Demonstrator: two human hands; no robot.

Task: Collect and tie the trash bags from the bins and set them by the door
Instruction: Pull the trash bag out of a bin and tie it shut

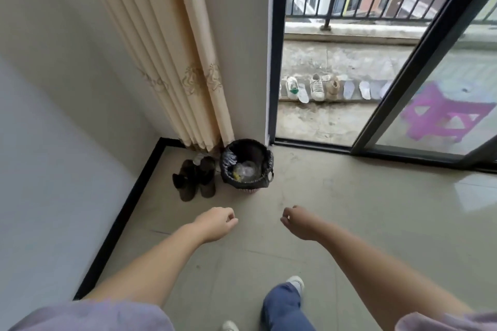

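A lined bin (246,164) and dark shoes (194,179) are set side by side on the tiled floor (349,223), in the corner.

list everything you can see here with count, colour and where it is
bin: one, dark, in the corner by the open sliding door
trash bag: one, black, lining the bin, untied, with clear plastic and a yellow scrap inside
boots: one pair, dark brown, on the floor left of the bin
curtain: one, cream, hanging down behind the boots
sliding door: one, black frame, open onto the balcony
shoes: several, mostly white, lined along the balcony wall
stool: one, purple, behind the door glass
left hand: one, fingers loosely curled, holding nothing
right hand: one, fingers loosely curled, holding nothing
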